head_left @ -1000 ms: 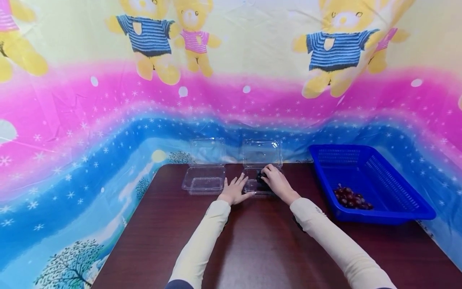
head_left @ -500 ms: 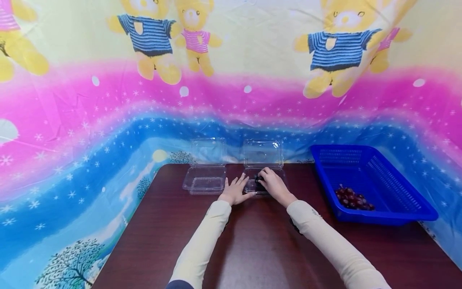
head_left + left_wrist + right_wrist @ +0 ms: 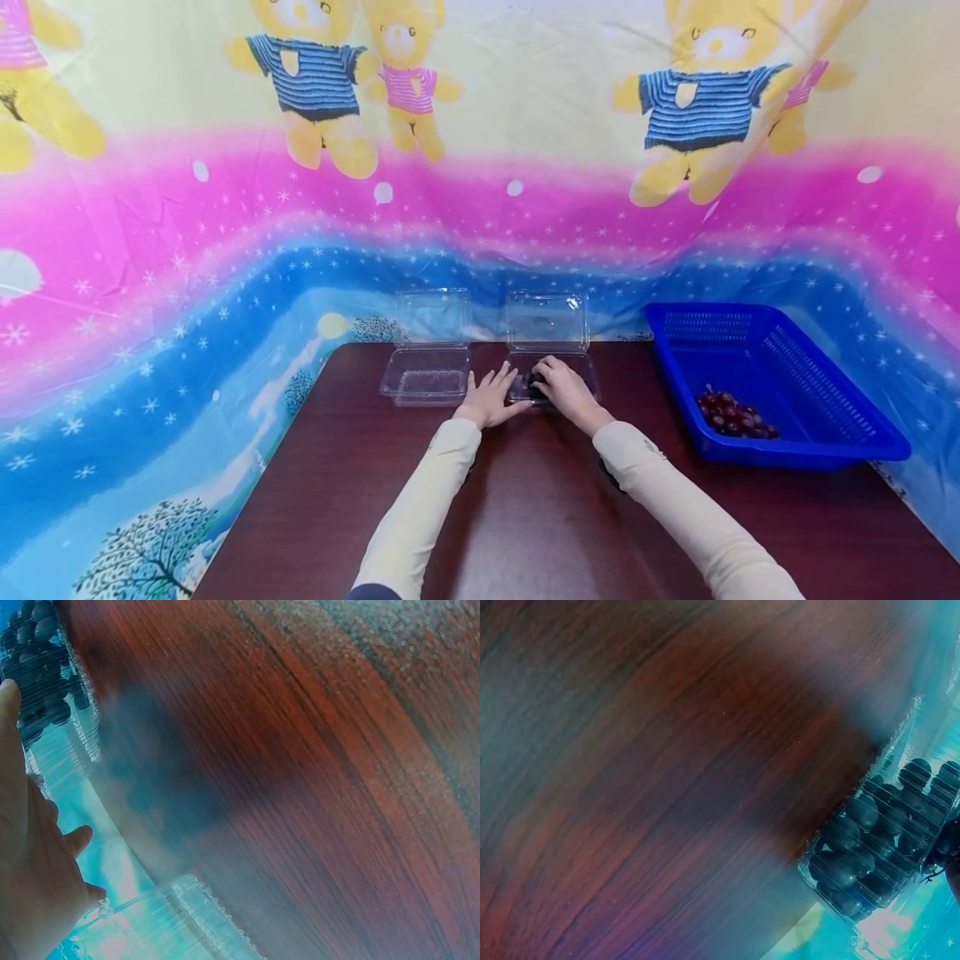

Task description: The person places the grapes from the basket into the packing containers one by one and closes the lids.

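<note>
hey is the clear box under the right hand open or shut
Open: in the head view, its lid stands raised behind the base.

In the head view, the right hand (image 3: 567, 390) is hiding part of the dark grapes (image 3: 536, 380) in the right box (image 3: 581, 364), and the left hand (image 3: 487, 402) is covering its near left corner. In the right wrist view, the edge is cutting away almost the whole right hand; the table (image 3: 667, 772) is looking blurred there.

A bear-print backdrop (image 3: 450, 217), probably cloth, hangs behind a dark reddish-brown table (image 3: 525, 517).
</note>
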The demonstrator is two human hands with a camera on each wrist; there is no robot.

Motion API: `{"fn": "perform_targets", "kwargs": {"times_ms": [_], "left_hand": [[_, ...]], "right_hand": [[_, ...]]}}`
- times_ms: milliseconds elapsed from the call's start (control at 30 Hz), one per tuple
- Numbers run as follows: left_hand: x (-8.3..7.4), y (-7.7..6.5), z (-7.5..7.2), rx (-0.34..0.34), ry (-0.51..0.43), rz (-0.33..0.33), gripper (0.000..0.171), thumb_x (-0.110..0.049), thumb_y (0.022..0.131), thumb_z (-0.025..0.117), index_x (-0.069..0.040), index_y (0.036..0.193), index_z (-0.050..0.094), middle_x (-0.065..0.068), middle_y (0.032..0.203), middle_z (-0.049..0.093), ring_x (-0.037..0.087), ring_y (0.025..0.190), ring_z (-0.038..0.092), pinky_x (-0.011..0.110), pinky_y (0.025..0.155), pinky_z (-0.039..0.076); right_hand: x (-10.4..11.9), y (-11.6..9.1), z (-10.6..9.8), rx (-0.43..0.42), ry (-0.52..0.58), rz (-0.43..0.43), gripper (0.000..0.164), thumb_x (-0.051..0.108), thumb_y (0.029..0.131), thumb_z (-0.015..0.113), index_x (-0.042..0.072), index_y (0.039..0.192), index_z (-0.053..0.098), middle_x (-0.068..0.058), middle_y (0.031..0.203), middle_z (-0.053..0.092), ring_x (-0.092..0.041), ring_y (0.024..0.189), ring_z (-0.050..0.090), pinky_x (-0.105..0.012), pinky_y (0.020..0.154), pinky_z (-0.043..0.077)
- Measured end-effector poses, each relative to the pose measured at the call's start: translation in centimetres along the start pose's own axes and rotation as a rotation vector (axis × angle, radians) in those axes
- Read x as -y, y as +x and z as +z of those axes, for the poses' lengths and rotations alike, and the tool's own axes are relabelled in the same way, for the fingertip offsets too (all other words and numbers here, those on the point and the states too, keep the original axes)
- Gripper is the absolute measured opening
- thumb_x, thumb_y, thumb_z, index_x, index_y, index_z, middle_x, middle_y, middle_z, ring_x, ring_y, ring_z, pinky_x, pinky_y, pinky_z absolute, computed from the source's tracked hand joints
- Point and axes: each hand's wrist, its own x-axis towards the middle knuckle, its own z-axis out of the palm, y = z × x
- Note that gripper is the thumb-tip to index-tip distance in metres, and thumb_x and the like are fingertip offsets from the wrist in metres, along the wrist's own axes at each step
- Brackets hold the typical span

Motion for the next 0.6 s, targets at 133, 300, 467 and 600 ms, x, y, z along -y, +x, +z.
{"fn": "perform_targets", "kwargs": {"times_ms": [133, 300, 467, 600], "left_hand": [[-0.04, -0.07, -0.01, -0.011, -0.006, 0.001, 0.081, -0.071, 0.087, 0.03, -0.023, 0.15, 0.015, 0.0, 0.157, 0.009, 0.026, 0.141, 0.021, 0.059, 0.111, 0.006], [-0.1, -0.12, 0.01, -0.017, -0.001, -0.001, 0.081, -0.071, 0.087, 0.03, -0.023, 0.15, 0.015, 0.0, 0.157, 0.009, 0.026, 0.141, 0.021, 0.059, 0.11, 0.006], [-0.22, -0.22, -0.06, -0.022, -0.013, -0.001, 0.08, -0.07, 0.087, 0.031, -0.023, 0.15, 0.016, 0.0, 0.157, 0.01, 0.026, 0.141, 0.021, 0.059, 0.11, 0.006], [-0.24, -0.24, -0.09, -0.018, -0.016, 0.003, 0.08, -0.069, 0.088, 0.032, -0.021, 0.15, 0.016, 0.0, 0.157, 0.009, 0.027, 0.14, 0.021, 0.059, 0.11, 0.005]], "right_hand": [[0.07, -0.12, 0.13, 0.016, -0.015, -0.004, 0.019, 0.012, 0.084, 0.068, 0.006, 0.101, 0.067, -0.01, 0.107, 0.06, -0.026, 0.099, 0.059, -0.041, 0.083, 0.051], [0.16, -0.2, 0.32, 0.036, -0.016, 0.003, 0.021, 0.013, 0.085, 0.067, 0.005, 0.104, 0.066, -0.013, 0.112, 0.06, -0.027, 0.103, 0.059, -0.041, 0.085, 0.05], [0.23, -0.27, 0.53, 0.053, -0.007, 0.007, 0.023, 0.013, 0.085, 0.067, 0.005, 0.107, 0.066, -0.018, 0.119, 0.059, -0.031, 0.107, 0.058, -0.042, 0.087, 0.05], [0.29, -0.34, 0.67, 0.075, 0.015, 0.023, 0.027, 0.014, 0.086, 0.066, 0.004, 0.111, 0.066, -0.02, 0.127, 0.055, -0.033, 0.114, 0.055, -0.044, 0.091, 0.047]]}}
